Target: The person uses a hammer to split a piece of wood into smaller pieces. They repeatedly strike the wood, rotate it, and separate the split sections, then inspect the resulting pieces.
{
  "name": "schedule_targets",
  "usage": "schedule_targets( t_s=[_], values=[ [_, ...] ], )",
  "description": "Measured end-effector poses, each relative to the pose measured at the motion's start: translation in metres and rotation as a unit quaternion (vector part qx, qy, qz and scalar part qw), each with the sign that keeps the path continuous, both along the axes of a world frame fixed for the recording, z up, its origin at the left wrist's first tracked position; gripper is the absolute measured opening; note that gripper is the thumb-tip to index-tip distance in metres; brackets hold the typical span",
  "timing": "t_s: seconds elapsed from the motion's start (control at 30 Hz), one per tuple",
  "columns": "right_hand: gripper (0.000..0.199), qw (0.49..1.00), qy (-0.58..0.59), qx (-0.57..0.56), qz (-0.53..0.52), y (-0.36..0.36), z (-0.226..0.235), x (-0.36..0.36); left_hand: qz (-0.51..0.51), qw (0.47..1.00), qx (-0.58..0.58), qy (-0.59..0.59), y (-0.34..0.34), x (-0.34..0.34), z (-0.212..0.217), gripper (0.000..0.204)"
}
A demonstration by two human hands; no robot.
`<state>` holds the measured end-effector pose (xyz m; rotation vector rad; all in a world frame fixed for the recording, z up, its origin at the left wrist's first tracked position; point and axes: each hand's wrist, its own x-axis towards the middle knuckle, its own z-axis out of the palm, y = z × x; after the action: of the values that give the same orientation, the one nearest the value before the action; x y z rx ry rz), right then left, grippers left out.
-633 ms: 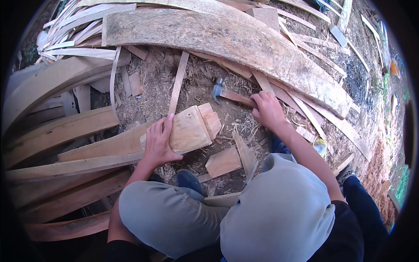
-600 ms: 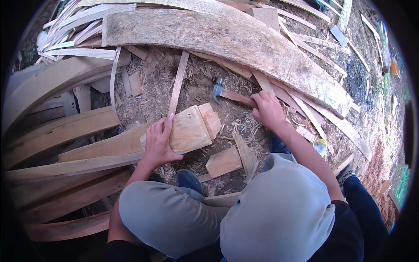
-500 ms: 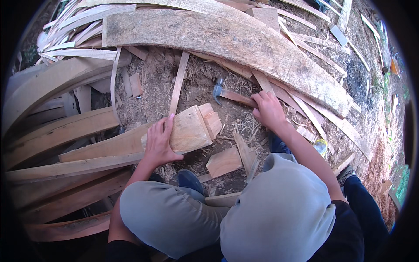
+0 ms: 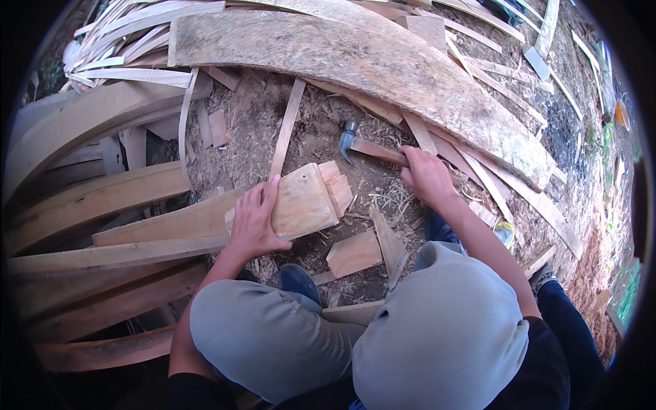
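My left hand point(image 4: 254, 222) is closed over a squared wooden block point(image 4: 301, 203), its fingers on the top and its thumb along the near side. The block has a stepped, narrower tongue at its right end. It lies against long timbers point(image 4: 171, 222) at the left. My right hand point(image 4: 429, 179) grips a claw hammer point(image 4: 379, 152) by the end of its wooden handle. The dark metal head points left, just above the chip-strewn ground and apart from the block.
A wide curved plank point(image 4: 328, 55) arches across the far side. Curved beams point(image 4: 96, 123) are piled at the left. A loose offcut point(image 4: 355, 253) and a splintered piece point(image 4: 388, 239) lie before my knees. Another person's leg point(image 4: 567, 318) shows at the lower right.
The view has shifted slightly, so the scene sits a little further right. Both hands keep the same holds, and neither the hammer nor the block has visibly moved.
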<state>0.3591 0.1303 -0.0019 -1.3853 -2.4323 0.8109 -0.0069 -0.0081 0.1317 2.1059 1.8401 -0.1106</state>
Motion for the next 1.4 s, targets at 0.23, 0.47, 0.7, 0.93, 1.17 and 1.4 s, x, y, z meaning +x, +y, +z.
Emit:
schedule_targets(
  t_s=[0.23, 0.47, 0.7, 0.93, 1.17, 1.4],
  values=[
    [0.033, 0.98, 0.042, -0.195, -0.002, -0.011, 0.072, 0.008, 0.005, 1.0, -0.015, -0.014, -0.002, -0.002, 0.006, 0.139],
    [0.03, 0.972, 0.074, -0.213, 0.071, -0.006, 0.145, 0.025, -0.002, 0.998, -0.005, -0.056, 0.0, -0.006, 0.003, 0.139],
    [0.032, 0.968, 0.122, -0.218, 0.003, -0.014, 0.125, 0.027, 0.034, 0.986, -0.009, -0.163, -0.007, -0.012, -0.022, 0.145],
    [0.029, 0.948, 0.157, -0.273, -0.054, -0.024, 0.115, 0.04, 0.015, 0.984, -0.08, -0.159, 0.005, -0.014, -0.018, 0.148],
    [0.032, 0.951, 0.177, -0.249, -0.054, -0.01, 0.093, 0.058, 0.071, 0.97, -0.126, -0.197, 0.002, -0.03, -0.019, 0.15],
    [0.028, 0.956, 0.204, -0.206, -0.049, 0.004, 0.083, 0.055, 0.02, 0.991, -0.115, -0.063, 0.003, -0.018, -0.005, 0.146]
  ],
)
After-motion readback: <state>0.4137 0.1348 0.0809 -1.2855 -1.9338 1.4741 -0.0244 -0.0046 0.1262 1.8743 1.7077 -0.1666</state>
